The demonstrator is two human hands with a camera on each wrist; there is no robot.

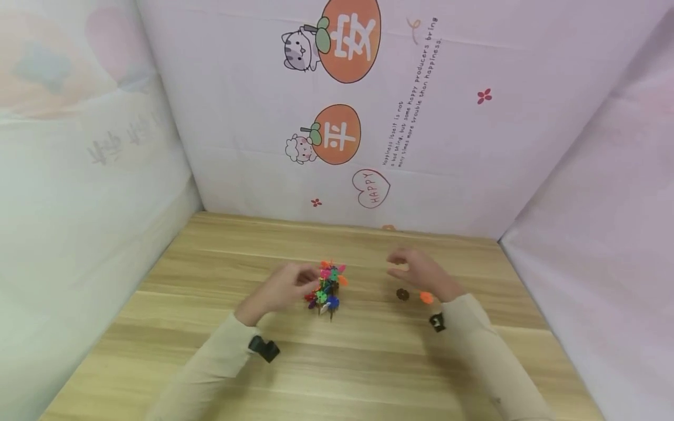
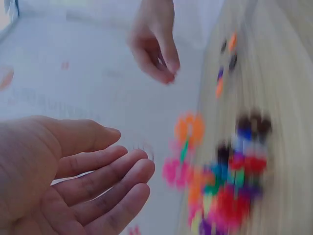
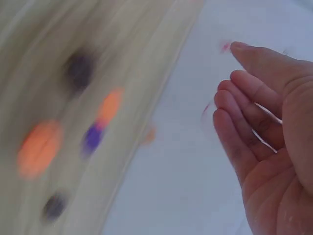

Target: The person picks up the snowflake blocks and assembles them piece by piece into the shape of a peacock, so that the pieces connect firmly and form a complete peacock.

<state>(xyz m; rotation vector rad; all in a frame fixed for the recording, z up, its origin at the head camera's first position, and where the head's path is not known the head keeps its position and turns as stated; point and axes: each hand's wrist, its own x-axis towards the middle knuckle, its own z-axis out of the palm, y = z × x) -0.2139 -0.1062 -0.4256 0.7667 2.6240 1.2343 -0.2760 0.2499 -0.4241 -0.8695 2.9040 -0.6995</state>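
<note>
A clump of small colourful plastic pieces (image 1: 327,286) stands on the wooden table (image 1: 184,327). My left hand (image 1: 284,290) is just left of the clump, very close to it. In the left wrist view this hand (image 2: 73,166) holds nothing, its fingers relaxed, with the blurred clump (image 2: 220,186) beyond them. My right hand (image 1: 418,272) hovers to the right of the clump, above a loose brown piece (image 1: 402,294) and an orange piece (image 1: 426,297). The right wrist view shows that hand (image 3: 264,127) with its palm bare and its fingers nearly straight.
Several loose pieces lie blurred on the table in the right wrist view, among them an orange one (image 3: 39,147) and a purple one (image 3: 92,137). Printed cloth walls (image 1: 342,117) close in the table at the back and on both sides.
</note>
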